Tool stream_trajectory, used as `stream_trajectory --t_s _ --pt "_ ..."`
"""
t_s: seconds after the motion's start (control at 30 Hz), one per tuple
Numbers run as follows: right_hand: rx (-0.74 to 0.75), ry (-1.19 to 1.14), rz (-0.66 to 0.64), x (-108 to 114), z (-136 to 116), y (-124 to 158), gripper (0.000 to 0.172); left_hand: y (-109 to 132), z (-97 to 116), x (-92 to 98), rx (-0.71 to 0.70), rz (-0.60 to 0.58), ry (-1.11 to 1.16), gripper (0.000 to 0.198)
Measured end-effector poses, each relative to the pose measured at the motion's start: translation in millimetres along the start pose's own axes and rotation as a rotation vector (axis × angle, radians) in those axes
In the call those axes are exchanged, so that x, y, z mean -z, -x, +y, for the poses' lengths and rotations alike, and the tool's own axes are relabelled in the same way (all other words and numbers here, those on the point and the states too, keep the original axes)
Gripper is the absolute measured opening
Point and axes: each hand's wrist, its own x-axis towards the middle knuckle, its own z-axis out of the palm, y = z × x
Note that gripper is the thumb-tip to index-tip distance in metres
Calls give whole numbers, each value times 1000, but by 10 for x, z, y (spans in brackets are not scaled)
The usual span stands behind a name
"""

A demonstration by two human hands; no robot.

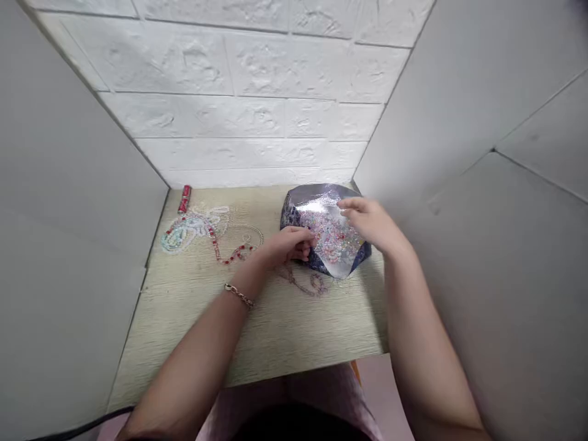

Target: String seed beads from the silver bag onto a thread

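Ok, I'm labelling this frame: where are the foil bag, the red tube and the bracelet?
foil bag (312,201): head view, on its shiny upper flap.
red tube (184,199): head view, middle of its body.
bracelet (239,296): head view, chain links across the wrist.

One view here, worn on the head, tipped forward and down over the table (285,331), facing the white brick wall (239,116) behind it; left hand (287,242) and right hand (372,223) sit mid-frame, close in, edges probably lens-stretched.
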Motion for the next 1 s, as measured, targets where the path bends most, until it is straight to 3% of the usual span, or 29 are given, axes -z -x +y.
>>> stream_trajectory --t_s 0.13,0.23,0.4,0.53,0.73,0.9,1.0 --pt "-4 305 -61 -204 65 -174 44 8 13 30 2 -23 -1 17" --pt "-35 440 -114 -333 89 -241 38 -1 9 44 4 -41 12 18" --pt "-7 393 -137 -462 47 -259 35 -36 -28 76 -3 -69 55 17" --pt "61 272 -214 -512 -38 -181 50 -31 -33 111 -32 -117 152 16" --pt "172 441 -221 -584 -104 -46 49 33 32 143 -151 -133 381 20" --pt "245 405 -320 -611 -116 -31 42 45 50 128 -204 -85 382 21" --pt "303 352 -406 -585 -152 -10 39 35 64 127 -311 40 314 22"
